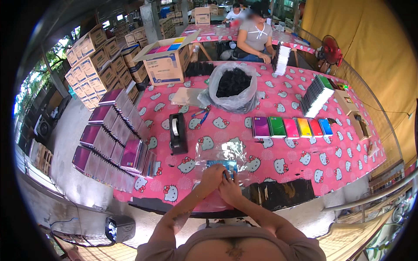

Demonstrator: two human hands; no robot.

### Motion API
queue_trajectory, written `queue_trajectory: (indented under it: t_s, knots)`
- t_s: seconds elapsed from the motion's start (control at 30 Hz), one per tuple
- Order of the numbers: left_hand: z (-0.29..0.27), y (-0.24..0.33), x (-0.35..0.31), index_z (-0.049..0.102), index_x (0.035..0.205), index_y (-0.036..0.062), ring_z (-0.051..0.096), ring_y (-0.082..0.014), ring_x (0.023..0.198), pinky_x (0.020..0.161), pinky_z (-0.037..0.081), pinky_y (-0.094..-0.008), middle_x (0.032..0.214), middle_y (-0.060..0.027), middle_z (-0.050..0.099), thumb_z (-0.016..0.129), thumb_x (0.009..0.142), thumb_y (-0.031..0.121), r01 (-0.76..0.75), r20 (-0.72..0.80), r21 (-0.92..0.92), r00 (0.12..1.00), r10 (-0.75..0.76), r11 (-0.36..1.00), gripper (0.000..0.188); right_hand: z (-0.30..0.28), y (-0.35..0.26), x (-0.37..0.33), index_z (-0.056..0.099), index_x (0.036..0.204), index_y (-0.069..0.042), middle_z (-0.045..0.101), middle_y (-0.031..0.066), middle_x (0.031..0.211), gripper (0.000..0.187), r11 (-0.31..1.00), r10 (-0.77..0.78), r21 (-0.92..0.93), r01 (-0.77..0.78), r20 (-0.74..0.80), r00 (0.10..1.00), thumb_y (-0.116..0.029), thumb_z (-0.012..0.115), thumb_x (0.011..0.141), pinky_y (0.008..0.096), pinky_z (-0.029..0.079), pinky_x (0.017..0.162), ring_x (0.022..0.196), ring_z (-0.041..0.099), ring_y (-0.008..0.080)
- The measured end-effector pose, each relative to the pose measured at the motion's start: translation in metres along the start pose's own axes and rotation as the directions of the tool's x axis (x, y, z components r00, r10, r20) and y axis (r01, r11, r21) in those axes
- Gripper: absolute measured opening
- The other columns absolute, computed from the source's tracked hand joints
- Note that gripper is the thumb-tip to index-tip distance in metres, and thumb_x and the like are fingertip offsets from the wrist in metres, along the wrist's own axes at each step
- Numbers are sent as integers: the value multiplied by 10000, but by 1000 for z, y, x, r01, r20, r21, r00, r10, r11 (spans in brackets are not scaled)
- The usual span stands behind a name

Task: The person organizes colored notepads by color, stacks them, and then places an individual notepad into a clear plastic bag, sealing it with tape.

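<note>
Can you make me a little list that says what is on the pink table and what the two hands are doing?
table: pink tablecloth with white cartoon cats
left hand: fingers closed on the blue pack
right hand: fingers closed on the same pack
held thing: blue pack inside a clear plastic bag
middle: black tape dispenser
right: row of coloured notebooks
far side: clear bag of black binding coils
left edge: stacks of purple notebooks
</note>
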State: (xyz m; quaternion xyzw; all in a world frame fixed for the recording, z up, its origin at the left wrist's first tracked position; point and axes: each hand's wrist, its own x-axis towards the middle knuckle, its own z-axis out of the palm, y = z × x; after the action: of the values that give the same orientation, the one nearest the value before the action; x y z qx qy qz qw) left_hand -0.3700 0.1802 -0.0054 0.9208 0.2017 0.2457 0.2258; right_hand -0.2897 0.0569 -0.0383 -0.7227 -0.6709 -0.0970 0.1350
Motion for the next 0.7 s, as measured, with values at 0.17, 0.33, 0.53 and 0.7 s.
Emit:
queue_trajectory:
  t_s: [0.17, 0.33, 0.53, 0.7]
  knots:
    - [-10, 6, -6, 661, 985, 82, 679, -343, 880, 722, 546, -446, 963, -136, 686, 589, 896, 132, 267, 71, -163, 963, -259, 950, 125, -6, -6, 2, 486, 1345, -15, 421, 184, 1465, 521, 925, 145, 344, -160, 68, 987, -219, 614, 883, 646, 266, 1109, 1415, 352, 367]
    - [-1, -10, -16, 667, 1086, 45, 678, -349, 990, 786, 559, -438, 1113, -180, 690, 582, 929, 140, 32, -15, 35, 999, -32, 999, 202, -9, 17, 9, 446, 1366, -1, 378, 182, 1469, 602, 748, 327, 646, -152, -160, 931, -201, 660, 840, 569, 256, 1145, 1406, 309, 378]
    - [3, 8, -4, 630, 1184, -26, 617, -380, 1148, 967, 506, -449, 1201, -228, 655, 577, 945, 171, -67, 10, 114, 998, 66, 991, 314, -28, 57, 8, 584, 1275, -26, 549, 129, 1302, 538, 991, -84, -109, 79, -40, 996, -316, 682, 832, 502, 313, 1113, 1243, 511, 259]
    - [-25, 16, -60, 567, 1299, 34, 522, -399, 1268, 1059, 401, -487, 1292, -230, 597, 562, 957, 208, 62, -142, 383, 990, -7, 922, 384, -32, 46, 14, 604, 1242, -29, 619, 87, 1195, 528, 990, -115, -86, 114, -12, 993, -361, 666, 835, 432, 392, 1035, 1107, 606, 223]
